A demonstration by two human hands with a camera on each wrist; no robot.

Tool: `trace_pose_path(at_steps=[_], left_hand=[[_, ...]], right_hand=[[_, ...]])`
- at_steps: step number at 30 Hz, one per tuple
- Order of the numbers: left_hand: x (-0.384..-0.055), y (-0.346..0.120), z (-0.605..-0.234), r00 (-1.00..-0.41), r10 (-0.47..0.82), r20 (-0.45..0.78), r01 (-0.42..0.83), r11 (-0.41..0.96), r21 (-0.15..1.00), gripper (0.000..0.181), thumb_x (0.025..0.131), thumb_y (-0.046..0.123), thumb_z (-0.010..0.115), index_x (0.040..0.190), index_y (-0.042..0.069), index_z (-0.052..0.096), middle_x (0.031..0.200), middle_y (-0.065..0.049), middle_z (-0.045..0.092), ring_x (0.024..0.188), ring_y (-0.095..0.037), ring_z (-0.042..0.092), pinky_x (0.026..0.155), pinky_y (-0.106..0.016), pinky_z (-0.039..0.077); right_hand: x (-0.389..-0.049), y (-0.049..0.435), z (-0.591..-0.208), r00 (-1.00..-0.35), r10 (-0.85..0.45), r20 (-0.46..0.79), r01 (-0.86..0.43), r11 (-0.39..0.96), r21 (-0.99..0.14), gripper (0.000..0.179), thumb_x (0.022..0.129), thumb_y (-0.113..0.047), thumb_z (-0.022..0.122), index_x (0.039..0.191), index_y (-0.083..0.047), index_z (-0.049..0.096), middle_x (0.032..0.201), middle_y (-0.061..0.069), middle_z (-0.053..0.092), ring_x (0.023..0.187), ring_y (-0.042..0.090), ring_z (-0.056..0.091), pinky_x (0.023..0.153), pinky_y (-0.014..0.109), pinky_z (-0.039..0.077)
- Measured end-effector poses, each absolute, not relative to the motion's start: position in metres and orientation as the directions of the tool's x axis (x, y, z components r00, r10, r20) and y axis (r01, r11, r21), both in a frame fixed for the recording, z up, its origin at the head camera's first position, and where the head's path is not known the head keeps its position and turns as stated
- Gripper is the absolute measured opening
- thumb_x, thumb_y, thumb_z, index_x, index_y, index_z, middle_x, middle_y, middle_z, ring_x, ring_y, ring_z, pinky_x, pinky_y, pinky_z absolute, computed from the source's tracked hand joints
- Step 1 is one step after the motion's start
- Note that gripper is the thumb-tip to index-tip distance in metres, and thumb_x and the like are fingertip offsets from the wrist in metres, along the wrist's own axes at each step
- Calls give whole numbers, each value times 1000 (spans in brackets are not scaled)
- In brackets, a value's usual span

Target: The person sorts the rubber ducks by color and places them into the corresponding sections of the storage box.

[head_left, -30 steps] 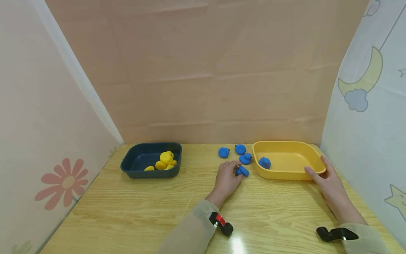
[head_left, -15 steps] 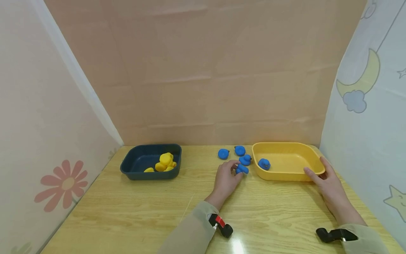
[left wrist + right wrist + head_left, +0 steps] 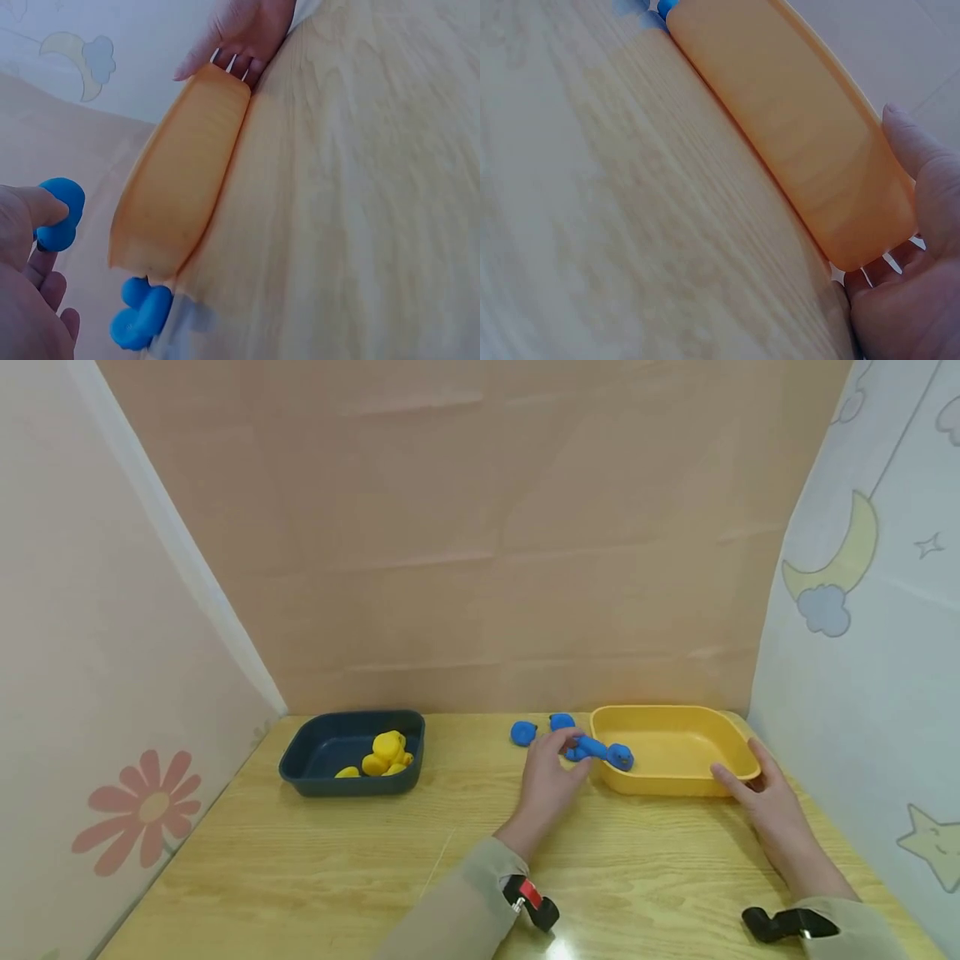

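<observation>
Between thumb and fingers, my left hand [image 3: 551, 781] pinches a blue toy duck [image 3: 64, 214], raised by the left end of the yellow plastic basin [image 3: 652, 783]. In the head view the held duck overlaps another blue duck [image 3: 620, 757] at the basin's left side. A further blue duck [image 3: 142, 311] rests on the table against the basin's end in the left wrist view, and the held duck partly covers it in the head view. My right hand [image 3: 768, 810] grips the basin's right front corner, thumb [image 3: 911, 142] at the rim and fingers around the outside.
Two more blue ducks, a left one [image 3: 523, 732] and a right one [image 3: 561, 722], lie behind my left hand. On the left stands a dark blue basin [image 3: 348, 787] with several yellow ducks [image 3: 388, 747]. A brown paper wall [image 3: 480, 568] closes off the table's back.
My left hand has lifted the blue duck off the table and carried it right, up to the yellow basin's left rim. My right hand keeps its grip. The head view has tilted slightly.
</observation>
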State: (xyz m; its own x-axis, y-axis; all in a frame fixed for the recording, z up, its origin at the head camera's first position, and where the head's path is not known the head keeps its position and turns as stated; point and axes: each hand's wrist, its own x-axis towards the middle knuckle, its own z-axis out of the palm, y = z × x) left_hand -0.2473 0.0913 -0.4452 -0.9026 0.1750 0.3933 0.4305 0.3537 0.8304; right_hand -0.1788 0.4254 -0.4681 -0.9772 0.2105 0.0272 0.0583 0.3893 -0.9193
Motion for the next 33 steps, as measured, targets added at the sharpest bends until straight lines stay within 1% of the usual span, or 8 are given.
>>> trace_pose_path(at_steps=[7, 13, 17, 21, 23, 25, 30, 33], left_hand=[[-252, 108, -436, -921, 192, 339, 386, 345, 856, 37, 98, 16, 86, 135, 17, 78, 116, 7, 73, 111, -13, 62, 97, -32, 55], [-252, 122, -437, -922, 201, 331, 384, 370, 846, 37, 98, 19, 86, 134, 16, 78, 111, 9, 75, 113, -18, 61, 94, -29, 52], [-251, 129, -437, -918, 197, 343, 395, 394, 830, 35, 99, 20, 86, 133, 18, 79, 110, 10, 76, 118, -17, 59, 101, -34, 50], [-249, 133, -436, -917, 192, 349, 398, 411, 820, 36, 99, 19, 85, 134, 19, 78, 111, 13, 78, 129, -20, 59, 115, -45, 44], [-248, 134, -436, -917, 196, 346, 398, 418, 817, 37, 99, 19, 85, 135, 19, 77, 114, 13, 79, 132, -21, 58, 118, -48, 42], [-247, 135, -436, -916, 205, 345, 400, 421, 814, 39, 99, 19, 85, 138, 19, 76, 120, 13, 78, 135, -22, 58, 119, -49, 41], [-248, 133, -437, -918, 205, 341, 397, 453, 798, 44, 101, 24, 83, 145, 23, 73, 141, 11, 71, 142, -23, 54, 120, -46, 43], [-251, 130, -439, -918, 186, 351, 397, 463, 792, 45, 102, 25, 83, 146, 23, 72, 145, 7, 69, 144, -24, 53, 121, -46, 43]], right_hand=[[-181, 424, -467, -979, 204, 25, 65, 422, -904, 98, 116, -47, 56, 175, -24, -19, 180, 27, -8, 163, 54, 7, 90, -4, 25], [-181, 419, -468, -979, 205, 24, 69, 432, -899, 98, 115, -48, 57, 175, -24, -18, 181, 25, -8, 163, 54, 8, 88, -4, 25], [-181, 416, -468, -977, 209, 31, 60, 418, -906, 99, 115, -46, 58, 175, -23, -17, 181, 25, -7, 163, 53, 8, 90, -4, 26], [-180, 414, -467, -977, 208, 36, 55, 418, -907, 99, 115, -46, 59, 176, -23, -17, 181, 25, -7, 163, 54, 9, 90, -4, 26], [-180, 413, -466, -977, 208, 36, 56, 419, -906, 99, 115, -46, 59, 176, -23, -16, 181, 26, -6, 162, 54, 11, 90, -4, 26], [-179, 412, -465, -977, 211, 33, 60, 419, -906, 100, 115, -46, 59, 176, -23, -16, 181, 26, -6, 162, 54, 14, 89, -4, 27], [-179, 414, -462, -977, 208, 37, 55, 422, -905, 100, 115, -46, 59, 176, -23, -17, 181, 27, -4, 160, 54, 17, 89, -2, 30], [-178, 416, -461, -977, 208, 37, 57, 429, -902, 99, 115, -46, 58, 175, -24, -17, 181, 28, -3, 160, 55, 17, 89, -3, 29]])
